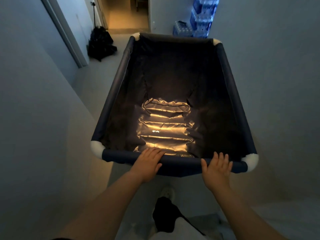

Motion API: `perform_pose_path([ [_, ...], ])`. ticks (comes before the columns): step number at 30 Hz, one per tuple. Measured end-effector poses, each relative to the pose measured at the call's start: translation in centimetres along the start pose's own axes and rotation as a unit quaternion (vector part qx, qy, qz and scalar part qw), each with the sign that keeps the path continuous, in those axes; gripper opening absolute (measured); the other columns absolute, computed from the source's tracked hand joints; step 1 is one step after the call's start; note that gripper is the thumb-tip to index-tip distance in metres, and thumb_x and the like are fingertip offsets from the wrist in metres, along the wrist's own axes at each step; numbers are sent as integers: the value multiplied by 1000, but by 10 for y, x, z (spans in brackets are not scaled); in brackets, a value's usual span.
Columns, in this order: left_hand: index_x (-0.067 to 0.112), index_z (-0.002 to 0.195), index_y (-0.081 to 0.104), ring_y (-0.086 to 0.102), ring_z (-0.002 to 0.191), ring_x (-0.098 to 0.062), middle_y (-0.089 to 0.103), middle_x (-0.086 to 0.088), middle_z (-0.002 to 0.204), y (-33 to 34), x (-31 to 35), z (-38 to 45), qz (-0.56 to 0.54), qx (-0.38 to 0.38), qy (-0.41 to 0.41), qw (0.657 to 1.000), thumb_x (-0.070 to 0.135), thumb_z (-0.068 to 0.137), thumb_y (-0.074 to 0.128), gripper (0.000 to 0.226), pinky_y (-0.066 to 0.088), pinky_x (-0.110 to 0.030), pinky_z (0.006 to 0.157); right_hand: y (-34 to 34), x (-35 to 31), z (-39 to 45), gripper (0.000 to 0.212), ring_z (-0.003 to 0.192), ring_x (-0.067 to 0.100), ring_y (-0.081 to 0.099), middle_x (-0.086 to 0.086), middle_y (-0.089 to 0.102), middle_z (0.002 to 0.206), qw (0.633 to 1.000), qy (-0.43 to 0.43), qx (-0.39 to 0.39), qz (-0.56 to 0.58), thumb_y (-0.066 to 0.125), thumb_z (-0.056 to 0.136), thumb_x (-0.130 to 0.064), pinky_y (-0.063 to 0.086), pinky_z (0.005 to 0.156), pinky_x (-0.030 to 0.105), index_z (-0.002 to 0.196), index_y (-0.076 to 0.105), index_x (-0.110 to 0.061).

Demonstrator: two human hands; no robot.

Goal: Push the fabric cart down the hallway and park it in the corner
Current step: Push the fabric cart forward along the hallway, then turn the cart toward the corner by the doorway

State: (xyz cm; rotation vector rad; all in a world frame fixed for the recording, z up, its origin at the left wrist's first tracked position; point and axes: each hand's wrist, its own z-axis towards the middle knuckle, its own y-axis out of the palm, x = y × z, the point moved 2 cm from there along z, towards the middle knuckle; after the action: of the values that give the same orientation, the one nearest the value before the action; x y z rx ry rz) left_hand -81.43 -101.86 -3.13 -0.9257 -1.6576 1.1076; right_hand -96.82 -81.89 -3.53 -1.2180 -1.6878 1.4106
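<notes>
A dark blue fabric cart [114, 94] with white corner joints fills the middle of the head view, standing in a narrow hallway. Its inside is dark, wrinkled fabric with a shiny patch of reflected light near me. My left hand [149, 161] is curled over the near top rail, left of centre. My right hand [216, 168] rests on the same rail further right, fingers spread over it and thumb out to the left. The cart holds nothing that I can see.
Grey walls run close on both sides. A black bag heap [101, 43] lies by the left wall next to a door frame [65, 35]. Stacked packs of water bottles [199, 19] stand ahead on the right. A lit doorway [126, 13] opens at the hallway's end.
</notes>
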Motion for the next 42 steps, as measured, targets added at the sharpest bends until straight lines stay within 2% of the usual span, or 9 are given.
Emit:
perform_pose_path([
  [5, 20, 146, 17, 11, 143, -16, 20, 0, 155, -26, -41, 52, 8, -26, -14, 1000, 33, 98, 36, 53, 2, -36, 117, -16, -24, 61, 68, 144, 31, 2, 17, 15, 156, 1000, 11, -11, -3, 21, 95, -50, -1, 117, 46, 145, 12, -5],
  [9, 24, 146, 18, 13, 143, -19, 21, 1, 155, -44, -86, 81, 24, 8, -74, 997, 31, 98, 36, 51, 5, -39, 116, -29, -41, 113, 68, 144, 32, 4, 17, 16, 155, 1000, 10, -2, -8, 23, 95, -50, 0, 117, 46, 145, 14, -5],
  [16, 24, 147, 7, 4, 145, -26, 7, -5, 158, -66, -126, 139, 37, 13, -94, 995, 33, 97, 38, 60, 7, -45, 116, -55, -77, 199, 67, 143, 33, 6, 18, 19, 154, 999, 35, -16, -5, 26, 96, -46, 2, 117, 47, 144, 17, -1],
  [19, 24, 147, 9, 8, 144, -26, 11, -5, 158, -78, -143, 172, 34, 9, -80, 996, 34, 97, 40, 60, 10, -46, 116, -62, -106, 228, 66, 143, 34, 5, 19, 18, 154, 998, 50, -22, 23, 32, 96, -42, 3, 117, 46, 144, 18, 1],
  [23, 22, 147, 14, 14, 143, -25, 19, -4, 156, -98, -178, 217, 45, 10, -73, 996, 34, 97, 39, 57, 12, -48, 115, -58, -161, 258, 64, 144, 34, 2, 18, 14, 155, 999, 15, -6, 38, 33, 95, -42, 3, 117, 47, 144, 20, -2],
  [28, 24, 141, 33, 30, 137, -26, 40, -4, 147, -123, -236, 258, 40, 36, -112, 992, 32, 97, 41, 45, 20, -45, 112, -55, -195, 293, 64, 144, 33, -2, 17, 8, 157, 999, 7, 15, -38, 24, 97, -44, 3, 117, 46, 146, 12, -5],
  [33, 21, 138, 39, 38, 133, -27, 48, -5, 141, -139, -256, 308, 13, 58, -88, 994, 27, 96, 44, 43, 21, -47, 112, -70, -214, 352, 65, 144, 33, -4, 17, 6, 157, 998, 21, -5, -66, 20, 97, -45, 1, 117, 46, 146, 8, -4],
  [39, 19, 136, 42, 46, 124, -25, 54, -5, 133, -157, -280, 369, 12, 75, -73, 994, 25, 95, 47, 42, 24, -47, 111, -89, -266, 415, 64, 144, 35, -1, 21, 7, 156, 997, 78, 3, -4, 27, 97, -40, 4, 118, 47, 145, 13, 0],
  [42, 18, 134, 45, 50, 117, -26, 58, -6, 126, -163, -288, 394, 4, 93, -75, 993, 24, 94, 49, 40, 27, -47, 110, -87, -308, 435, 66, 144, 35, 0, 21, 9, 155, 1000, 23, 7, -17, 26, 97, -43, 1, 117, 47, 145, 13, -1],
])
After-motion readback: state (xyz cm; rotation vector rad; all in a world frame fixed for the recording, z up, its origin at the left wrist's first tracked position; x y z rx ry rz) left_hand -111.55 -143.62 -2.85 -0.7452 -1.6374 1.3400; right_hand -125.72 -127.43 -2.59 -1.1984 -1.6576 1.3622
